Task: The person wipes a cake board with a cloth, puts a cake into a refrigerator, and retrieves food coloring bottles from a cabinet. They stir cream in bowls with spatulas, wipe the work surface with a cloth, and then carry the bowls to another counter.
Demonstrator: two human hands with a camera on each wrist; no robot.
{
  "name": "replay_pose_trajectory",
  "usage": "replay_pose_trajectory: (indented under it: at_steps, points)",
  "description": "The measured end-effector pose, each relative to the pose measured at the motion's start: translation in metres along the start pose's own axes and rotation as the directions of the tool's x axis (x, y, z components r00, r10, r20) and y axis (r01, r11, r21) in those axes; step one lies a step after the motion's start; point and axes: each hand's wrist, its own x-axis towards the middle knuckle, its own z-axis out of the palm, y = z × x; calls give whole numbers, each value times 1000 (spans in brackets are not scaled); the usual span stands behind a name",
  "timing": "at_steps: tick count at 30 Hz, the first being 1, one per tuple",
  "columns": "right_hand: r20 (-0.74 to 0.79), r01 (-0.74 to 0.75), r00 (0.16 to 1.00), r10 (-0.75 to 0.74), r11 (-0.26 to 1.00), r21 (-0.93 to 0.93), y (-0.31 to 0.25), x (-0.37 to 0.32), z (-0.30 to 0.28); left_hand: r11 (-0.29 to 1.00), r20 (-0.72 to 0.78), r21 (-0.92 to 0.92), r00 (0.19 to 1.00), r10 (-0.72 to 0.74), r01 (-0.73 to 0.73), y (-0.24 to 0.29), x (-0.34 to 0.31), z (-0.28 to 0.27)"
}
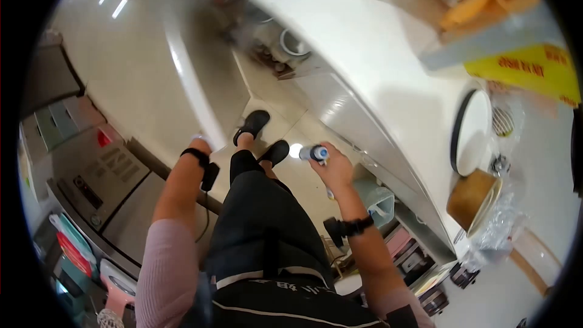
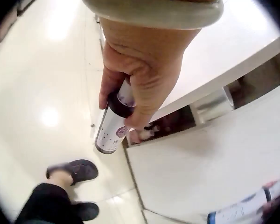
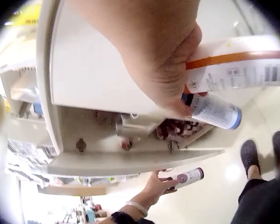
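My left hand [image 2: 140, 79] grips a white cylindrical container [image 2: 113, 133] with a black band, a dark end and small purple print. It tilts downward above the floor, beside the white open cabinet door [image 1: 191, 79]. In the right wrist view the same hand shows farther off, holding that container. With my right hand [image 3: 154, 60] I hold two containers together. One is a white cylinder with an orange stripe [image 3: 238, 63] and a barcode; the other, a slimmer pale cylinder with a blue end [image 3: 217, 112], sits beside it. My palm and curled fingers hide their near ends.
Behind the door, the cabinet holds a silvery pot [image 3: 135, 125] and several dark-red small items [image 3: 175, 128]. A white countertop [image 1: 388, 42] overhangs it, carrying a brown container [image 1: 470, 197] and a round black-rimmed lid [image 1: 473, 133]. Black shoes [image 1: 252, 126] stand on the tiled floor.
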Motion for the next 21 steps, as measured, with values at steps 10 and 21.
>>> replay_pose_trajectory:
  at_steps: [10, 21]
  points:
    - [28, 154, 988, -155, 988, 20, -81, 175, 148, 891, -264, 106, 877, -403, 441, -154, -86, -82]
    - [-369, -235, 886, 280, 958, 163, -68, 322, 254, 742, -272, -414, 706, -654, 528, -195, -115, -3]
